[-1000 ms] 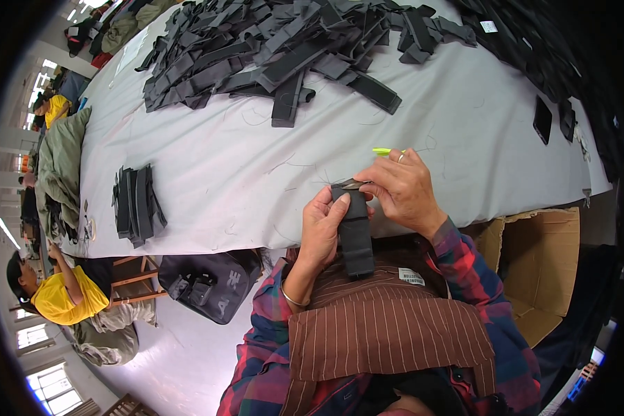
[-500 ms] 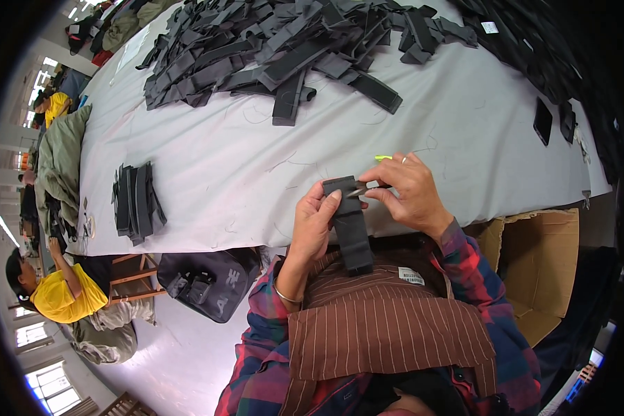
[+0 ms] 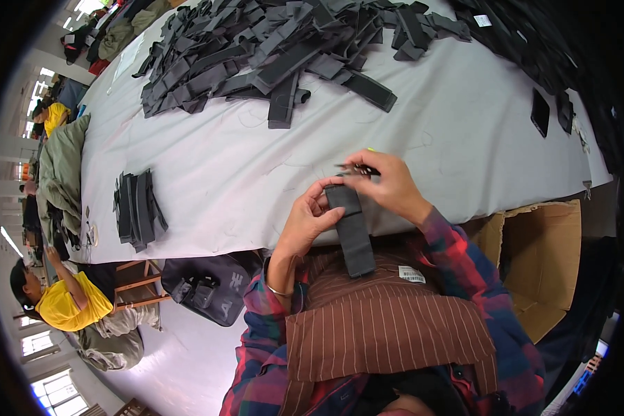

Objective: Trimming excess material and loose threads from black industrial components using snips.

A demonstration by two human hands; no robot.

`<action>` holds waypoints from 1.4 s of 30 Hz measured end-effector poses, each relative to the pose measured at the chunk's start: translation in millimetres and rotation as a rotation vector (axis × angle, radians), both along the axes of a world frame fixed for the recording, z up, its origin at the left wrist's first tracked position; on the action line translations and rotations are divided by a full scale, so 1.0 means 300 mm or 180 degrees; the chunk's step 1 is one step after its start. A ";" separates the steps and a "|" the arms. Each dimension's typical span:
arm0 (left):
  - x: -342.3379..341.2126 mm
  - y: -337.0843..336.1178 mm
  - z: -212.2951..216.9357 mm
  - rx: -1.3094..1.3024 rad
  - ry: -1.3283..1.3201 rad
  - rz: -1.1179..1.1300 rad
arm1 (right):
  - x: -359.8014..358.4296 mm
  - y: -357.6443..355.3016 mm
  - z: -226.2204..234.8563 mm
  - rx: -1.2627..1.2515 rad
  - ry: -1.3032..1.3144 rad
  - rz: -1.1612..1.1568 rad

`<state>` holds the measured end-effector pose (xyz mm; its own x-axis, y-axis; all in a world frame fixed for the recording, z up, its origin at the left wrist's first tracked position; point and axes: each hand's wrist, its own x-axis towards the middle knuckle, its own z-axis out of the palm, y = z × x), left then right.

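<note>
Head view: the dark strip point(image 3: 355, 239) lies across the near edge of the surface point(image 3: 229, 180), its long axis running downward and slightly right toward the striped apron point(image 3: 388, 336). Left hand point(image 3: 302, 222): fingers pinched on its upper part. Right hand point(image 3: 391, 184): fingers curled around a blurred dark tool point(image 3: 365, 169), crowding the upper end. A pile of strips point(image 3: 249, 59) lies beyond; a stack point(image 3: 139, 211), left.

A pale cloth-covered table point(image 3: 222, 166) bears a sprawling heap of dark gray strips point(image 3: 243, 55) across its far side, a small stack point(image 3: 139, 208) (far neater) at left, and a black phone point(image 3: 540, 113) near bunched black material point(image 3: 527, 48) at right.
</note>
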<state>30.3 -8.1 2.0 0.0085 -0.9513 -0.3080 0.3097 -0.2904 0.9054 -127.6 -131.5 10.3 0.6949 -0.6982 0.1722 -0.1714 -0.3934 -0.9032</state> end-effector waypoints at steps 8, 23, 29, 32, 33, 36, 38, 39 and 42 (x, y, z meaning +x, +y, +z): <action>0.015 -0.001 0.009 -0.0138 0.0521 -0.0168 | -0.028 0.056 -0.002 -0.0554 0.0521 0.0147; -0.008 -0.010 -0.044 0.0150 0.0565 0.1086 | -0.106 0.143 -0.011 -0.1442 0.0438 -0.0281; -0.015 -0.010 -0.028 0.0129 0.0596 0.1118 | -0.093 0.139 -0.026 -0.0607 0.0235 -0.0431; -0.016 -0.006 -0.031 0.0135 0.0571 0.1153 | -0.095 0.151 0.006 -0.0563 0.0219 -0.0396; -0.014 -0.004 -0.034 0.0124 0.0558 0.1181 | -0.092 0.160 0.015 -0.1029 0.0290 -0.0228; -0.013 -0.007 -0.026 0.0162 0.0386 0.1201 | -0.081 0.179 0.025 -0.1368 0.0369 -0.0120; -0.015 -0.008 -0.027 0.0147 0.0354 0.1228 | -0.073 0.179 0.023 -0.1415 0.0350 -0.0107; -0.015 -0.008 -0.027 0.0132 0.0324 0.1246 | -0.069 0.179 0.023 -0.1462 0.0334 -0.0101; -0.008 -0.003 -0.030 0.0117 0.0265 0.1200 | -0.069 0.179 0.029 -0.1412 0.0373 -0.0051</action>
